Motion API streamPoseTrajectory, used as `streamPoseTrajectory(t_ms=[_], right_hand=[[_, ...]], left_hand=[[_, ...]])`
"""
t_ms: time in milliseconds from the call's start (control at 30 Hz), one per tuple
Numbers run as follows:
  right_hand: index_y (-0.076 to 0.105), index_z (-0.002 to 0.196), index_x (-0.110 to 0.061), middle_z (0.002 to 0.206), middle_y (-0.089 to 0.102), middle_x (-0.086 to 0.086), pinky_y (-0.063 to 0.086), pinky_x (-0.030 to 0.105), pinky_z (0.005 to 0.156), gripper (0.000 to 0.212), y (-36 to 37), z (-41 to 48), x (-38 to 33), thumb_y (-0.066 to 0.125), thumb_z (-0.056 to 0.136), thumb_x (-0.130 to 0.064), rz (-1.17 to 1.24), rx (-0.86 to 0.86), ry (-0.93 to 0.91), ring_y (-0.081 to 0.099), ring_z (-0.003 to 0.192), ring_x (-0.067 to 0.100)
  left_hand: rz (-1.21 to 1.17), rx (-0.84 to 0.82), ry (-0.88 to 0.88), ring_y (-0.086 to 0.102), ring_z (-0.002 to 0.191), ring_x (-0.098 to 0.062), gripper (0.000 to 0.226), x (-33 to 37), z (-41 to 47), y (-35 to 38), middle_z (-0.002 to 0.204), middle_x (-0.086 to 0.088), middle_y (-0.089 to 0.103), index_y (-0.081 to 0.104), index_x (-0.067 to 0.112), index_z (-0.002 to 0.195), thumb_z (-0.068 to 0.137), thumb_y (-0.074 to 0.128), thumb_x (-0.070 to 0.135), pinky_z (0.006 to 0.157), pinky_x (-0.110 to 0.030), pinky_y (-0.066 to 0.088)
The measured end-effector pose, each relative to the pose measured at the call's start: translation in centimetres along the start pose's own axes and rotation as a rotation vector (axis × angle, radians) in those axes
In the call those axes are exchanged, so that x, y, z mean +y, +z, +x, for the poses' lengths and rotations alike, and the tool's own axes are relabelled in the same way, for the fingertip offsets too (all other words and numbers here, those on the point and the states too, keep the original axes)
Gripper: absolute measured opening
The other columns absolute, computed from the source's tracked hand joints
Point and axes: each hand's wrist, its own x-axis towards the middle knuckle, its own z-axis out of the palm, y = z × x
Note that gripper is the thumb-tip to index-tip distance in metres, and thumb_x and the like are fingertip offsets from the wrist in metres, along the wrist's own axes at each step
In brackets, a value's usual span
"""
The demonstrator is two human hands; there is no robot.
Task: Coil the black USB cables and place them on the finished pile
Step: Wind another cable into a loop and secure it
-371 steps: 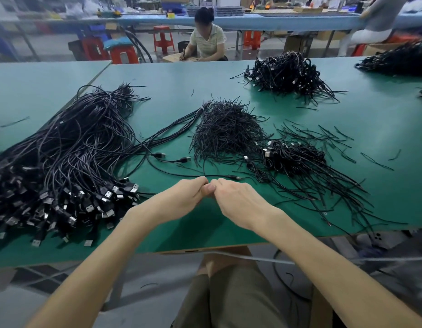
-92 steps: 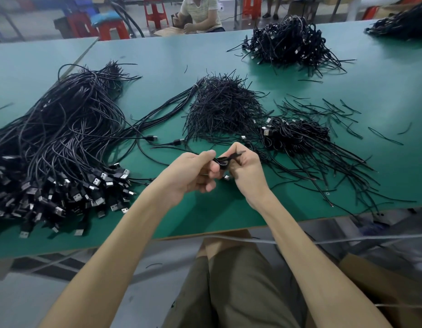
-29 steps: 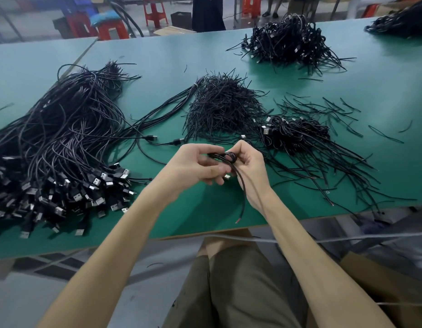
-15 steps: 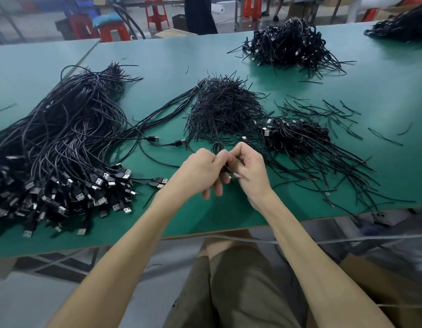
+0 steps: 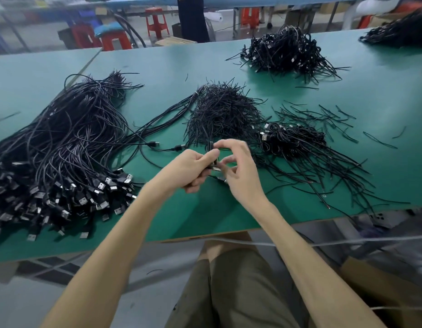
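Observation:
Both hands meet above the green table [image 5: 228,214] near its front edge. My left hand [image 5: 188,170] grips a small coiled black USB cable [image 5: 211,150], mostly hidden in the fingers. My right hand [image 5: 238,171] pinches the top of the same coil with thumb and forefinger. A silver plug end [image 5: 217,168] shows between the hands. Just right of the hands lies the pile of coiled cables [image 5: 292,140]. A big heap of uncoiled USB cables [image 5: 63,147] fills the left, plugs toward me.
A mound of thin black ties [image 5: 224,112] lies behind the hands, with loose ties [image 5: 323,114] scattered to the right. Another cable heap [image 5: 285,53] sits far back, a further one [image 5: 399,31] at the far right. A standing person [image 5: 193,17] and red stools [image 5: 155,22] are beyond the table.
The loose cable tail that hung below my hands a second ago is now gathered into the coil. My right hand has shifted to pinch the coil's top; the hands stay in the same spot.

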Motion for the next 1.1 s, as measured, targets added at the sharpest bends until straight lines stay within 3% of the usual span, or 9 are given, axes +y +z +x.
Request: streamPoseTrajectory(t_ms=[100, 200, 300, 400, 467, 567, 800, 1000, 1100], right_hand=[[0.053, 0.136, -0.030, 0.139, 0.038, -0.014, 0.049, 0.020, 0.083, 0.058, 0.2, -0.5, -0.8, 0.072, 0.089, -0.003, -0.152, -0.022, -0.156, 0.057, 0.110, 0.011], [0.064, 0.128, -0.012, 0.134, 0.058, 0.000, 0.043, 0.037, 0.107, 0.047, -0.3, -1.1, -1.1, 0.070, 0.084, 0.004, -0.435, -0.064, -0.348, 0.052, 0.126, 0.022], [0.072, 0.104, -0.007, 0.104, 0.071, 0.001, 0.045, 0.045, 0.097, 0.018, -1.4, -1.1, -2.2, 0.071, 0.086, -0.008, -0.612, 0.056, -0.441, 0.059, 0.111, 0.026], [0.073, 0.103, -0.011, 0.093, 0.069, 0.001, 0.038, 0.036, 0.087, 0.022, -4.0, 0.3, -3.3, 0.064, 0.092, -0.028, -0.723, 0.215, -0.466, 0.053, 0.096, 0.022], [0.072, 0.110, -0.013, 0.095, 0.068, 0.001, 0.036, 0.036, 0.086, 0.026, -6.1, 1.8, -3.5, 0.062, 0.095, -0.033, -0.799, 0.282, -0.373, 0.052, 0.096, 0.022], [0.069, 0.118, -0.010, 0.108, 0.069, 0.007, 0.038, 0.040, 0.096, 0.030, -8.2, 3.9, -2.4, 0.060, 0.099, -0.032, -0.914, 0.290, -0.141, 0.055, 0.107, 0.027], [0.061, 0.125, -0.005, 0.123, 0.064, 0.016, 0.038, 0.044, 0.103, 0.030, -10.8, 5.5, 1.1, 0.056, 0.103, -0.024, -1.033, 0.264, 0.171, 0.052, 0.119, 0.034], [0.050, 0.139, -0.009, 0.138, 0.046, 0.015, 0.026, 0.048, 0.111, 0.051, -9.6, 4.0, 0.9, 0.068, 0.093, -0.021, -1.063, 0.242, 0.051, 0.037, 0.130, 0.034], [0.055, 0.140, -0.019, 0.140, 0.053, 0.006, 0.029, 0.046, 0.112, 0.054, -7.2, 2.7, -1.3, 0.066, 0.087, -0.020, -0.835, 0.038, -0.152, 0.042, 0.133, 0.028]], left_hand=[[0.018, -0.144, -0.034, 0.027, 0.034, -0.015, 0.060, 0.2, -0.7, -1.8, 0.045, 0.001, 0.031, 0.044, 0.023, 0.052, 0.098, 0.051, 0.060, 0.036, -0.018, 0.025], [0.113, -0.253, -0.027, 0.030, 0.040, -0.016, 0.059, 0.2, -1.8, -2.1, 0.051, 0.000, 0.035, 0.050, 0.018, 0.061, 0.096, 0.047, 0.066, 0.039, -0.019, 0.028], [0.034, -0.157, 0.081, 0.045, 0.041, -0.020, 0.062, 0.2, -2.2, -1.8, 0.053, -0.003, 0.049, 0.057, 0.011, 0.072, 0.102, 0.036, 0.062, 0.041, -0.021, 0.033], [0.004, 0.098, 0.241, 0.060, 0.052, -0.021, 0.041, -0.2, -1.3, -1.5, 0.067, -0.003, 0.064, 0.060, 0.010, 0.083, 0.111, 0.040, 0.033, 0.049, -0.027, 0.041], [0.359, 0.242, 0.338, 0.065, 0.077, -0.018, 0.017, -1.1, -0.1, -1.3, 0.091, 0.001, 0.068, 0.066, 0.018, 0.098, 0.105, 0.052, 0.014, 0.069, -0.033, 0.050], [0.789, 0.192, 0.323, 0.052, 0.114, -0.020, 0.029, -3.3, 1.1, -0.8, 0.124, 0.001, 0.057, 0.064, 0.024, 0.126, 0.097, 0.068, 0.024, 0.102, -0.037, 0.039], [0.844, 0.321, 0.410, 0.042, 0.103, -0.019, 0.007, -4.7, 2.1, 0.4, 0.097, 0.007, 0.047, 0.057, 0.026, 0.095, 0.101, 0.061, 0.024, 0.086, -0.028, 0.018], [0.096, 0.102, 0.408, 0.044, 0.060, -0.013, 0.023, 0.0, -1.4, 3.5, 0.070, 0.007, 0.054, 0.050, 0.019, 0.086, 0.102, 0.052, 0.002, 0.060, -0.022, 0.038], [-0.203, -0.028, 0.538, 0.041, 0.052, -0.008, 0.022, 2.9, -3.5, 5.8, 0.069, 0.000, 0.050, 0.048, 0.013, 0.089, 0.105, 0.046, -0.003, 0.053, -0.017, 0.036]])
